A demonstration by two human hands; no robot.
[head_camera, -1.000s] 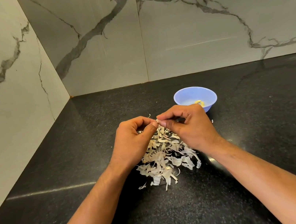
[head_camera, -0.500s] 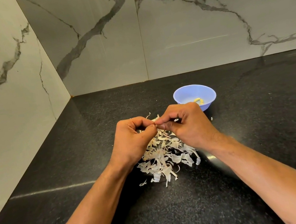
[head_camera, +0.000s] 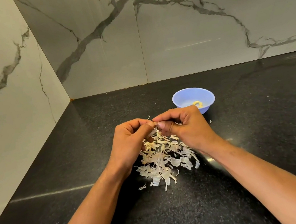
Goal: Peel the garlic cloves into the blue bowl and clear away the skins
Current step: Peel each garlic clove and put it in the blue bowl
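Note:
Both my hands meet above a heap of pale garlic skins [head_camera: 164, 159] on the black counter. My left hand [head_camera: 131, 141] and my right hand [head_camera: 182, 126] pinch a small garlic clove [head_camera: 155, 124] between thumbs and fingertips; the clove is mostly hidden, and a strip of skin hangs from it. The blue bowl [head_camera: 185, 97] stands just beyond my right hand, with peeled cloves [head_camera: 198, 103] partly visible inside.
The black stone counter [head_camera: 74, 161] runs into a corner of grey marble walls [head_camera: 96, 52] at the left and back. A few stray skin flakes [head_camera: 210, 121] lie near the bowl.
My hands stay together over the heap with small finger movements on the clove. A strip of skin now hangs below my left thumb.

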